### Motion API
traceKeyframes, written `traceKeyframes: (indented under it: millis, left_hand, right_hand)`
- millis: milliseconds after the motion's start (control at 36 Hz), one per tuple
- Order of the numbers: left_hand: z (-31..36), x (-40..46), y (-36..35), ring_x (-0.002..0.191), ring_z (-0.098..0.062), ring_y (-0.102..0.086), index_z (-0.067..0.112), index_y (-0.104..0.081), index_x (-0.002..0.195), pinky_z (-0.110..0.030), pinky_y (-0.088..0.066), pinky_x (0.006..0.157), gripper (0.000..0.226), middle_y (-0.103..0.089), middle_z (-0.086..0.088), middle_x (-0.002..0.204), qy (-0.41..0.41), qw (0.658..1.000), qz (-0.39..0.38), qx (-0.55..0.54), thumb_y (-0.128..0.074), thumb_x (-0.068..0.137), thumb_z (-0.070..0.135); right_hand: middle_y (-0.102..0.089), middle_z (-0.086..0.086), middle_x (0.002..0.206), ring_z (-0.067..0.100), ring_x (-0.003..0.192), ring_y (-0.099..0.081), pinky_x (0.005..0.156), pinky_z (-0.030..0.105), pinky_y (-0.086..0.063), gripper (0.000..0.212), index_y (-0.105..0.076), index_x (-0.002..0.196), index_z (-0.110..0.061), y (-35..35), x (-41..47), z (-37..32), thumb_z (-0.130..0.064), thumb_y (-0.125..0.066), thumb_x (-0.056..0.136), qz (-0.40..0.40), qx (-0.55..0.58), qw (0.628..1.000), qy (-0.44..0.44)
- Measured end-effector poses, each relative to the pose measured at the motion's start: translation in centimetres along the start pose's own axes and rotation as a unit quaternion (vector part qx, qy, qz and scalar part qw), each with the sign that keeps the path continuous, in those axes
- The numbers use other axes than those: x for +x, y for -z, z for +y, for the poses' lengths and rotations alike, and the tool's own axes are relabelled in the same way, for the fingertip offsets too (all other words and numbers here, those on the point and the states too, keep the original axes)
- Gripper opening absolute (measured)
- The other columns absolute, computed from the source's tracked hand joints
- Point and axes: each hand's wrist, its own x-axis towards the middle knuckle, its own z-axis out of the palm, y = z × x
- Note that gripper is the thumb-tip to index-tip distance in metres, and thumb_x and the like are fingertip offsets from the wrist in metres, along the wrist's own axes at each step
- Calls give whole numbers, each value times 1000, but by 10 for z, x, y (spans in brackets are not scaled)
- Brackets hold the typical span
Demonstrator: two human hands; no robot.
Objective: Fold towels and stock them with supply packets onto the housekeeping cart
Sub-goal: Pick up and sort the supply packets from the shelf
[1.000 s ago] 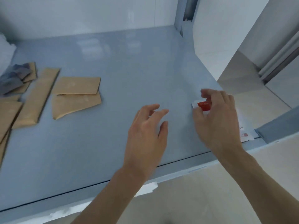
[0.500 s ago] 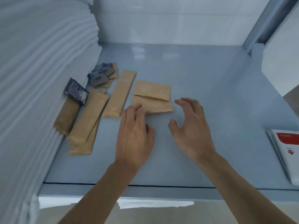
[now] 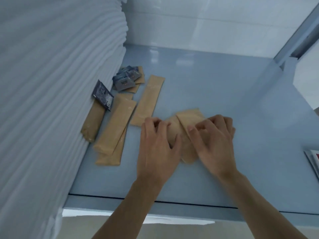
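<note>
Hands on the shelf (image 3: 224,94) — left hand (image 3: 158,144) and right hand (image 3: 214,140), fingers curled, both gripping the short tan packets (image 3: 188,118) beside the towel stack (image 3: 51,83).

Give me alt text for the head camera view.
Both hands, left hand and right hand, grip short tan packets on a blue cart shelf. Long tan packets and dark sachets lie beside stacked white towels.

Single head-worn view, looking forward and steeply down, close over the blue cart shelf (image 3: 215,87); towel stack (image 3: 51,83) filling the left, near edge low, wall at the far side.
</note>
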Motion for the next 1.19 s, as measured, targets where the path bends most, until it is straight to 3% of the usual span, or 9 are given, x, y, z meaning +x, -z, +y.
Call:
traceKeyframes:
  millis: [56, 167, 333, 472, 639, 750, 917, 1083, 1194]
  left_hand:
    - [0, 0, -1, 116, -20, -45, 11, -58, 120, -39, -47, 98, 38, -40, -4, 128, 2, 1000, -11, 13, -64, 91, 35]
    - [1, 1, -2, 124, -21, -41, 8, -52, 132, -35, -40, 106, 49, -43, -7, 132, 11, 1000, -4, 24, -64, 91, 32]
    - [3, 1, -4, 127, -25, -39, 4, -47, 140, -38, -37, 108, 58, -47, -13, 133, 24, 998, -10, 57, -60, 94, 38]
    - [2, 0, -3, 117, -25, -41, 9, -53, 132, -40, -41, 102, 52, -45, -12, 124, 15, 999, -15, 48, -70, 89, 34]
    - [-6, 0, 0, 97, 19, -45, 30, -52, 124, 2, -32, 80, 49, -35, 21, 113, 9, 993, 55, -104, -77, 83, 21]
    - [-12, 1, 1, 98, 3, -51, 47, -48, 124, -12, -41, 87, 60, -46, 24, 110, 26, 981, 92, -167, -79, 80, 21]
    - [-7, 0, 3, 97, -7, -51, 37, -52, 129, -17, -42, 88, 49, -51, 6, 118, 37, 982, 95, -157, -72, 88, 16]
    - [-3, 0, 10, 82, 6, -49, 13, -58, 136, -4, -36, 78, 48, -53, -3, 107, 24, 984, 63, -166, -52, 88, 12]
    - [-1, 0, 11, 86, 8, -51, 13, -57, 137, -3, -37, 79, 59, -52, -1, 118, 25, 982, 47, -183, -50, 78, 11]
  right_hand:
    - [-51, 5, 116, 23, 113, -39, 95, 33, -29, 32, -61, 101, -15, -1, 1, 3, -43, -59, 87, 4, 1, 1000, -28]
    - [-49, 5, 132, 20, 125, -33, 102, 31, -21, 57, -50, 134, -19, -4, 2, 4, -47, -57, 85, -48, -26, 997, -63]
    - [-46, 0, 129, 14, 116, -35, 102, 29, -33, 59, -46, 141, -21, -3, -2, 6, -35, -68, 88, -24, 35, 996, -82]
    - [-49, 11, 138, 30, 125, -35, 107, 38, -26, 70, -40, 149, -13, -5, 2, 6, -42, -65, 89, 2, -58, 989, -133]
    - [-53, 2, 128, 23, 118, -45, 105, 41, -39, 67, -43, 147, -18, -1, 2, 10, -30, -71, 87, 19, 45, 986, -157]
    - [-50, -2, 130, 21, 116, -51, 102, 39, -45, 62, -45, 146, -17, -1, 1, 11, -20, -68, 88, 31, 90, 982, -162]
    - [-58, -1, 122, 20, 114, -52, 96, 24, -42, 51, -53, 139, -9, 5, -2, 13, -2, -48, 89, 76, 99, 975, -185]
    - [-57, 1, 132, 24, 124, -39, 104, 36, -27, 70, -43, 146, -17, -3, -1, 2, -56, -51, 89, 4, -75, 989, -130]
    - [-51, 2, 136, 26, 123, -37, 100, 39, -23, 79, -39, 148, -20, -5, 0, 6, -63, -58, 84, -10, -106, 987, -120]
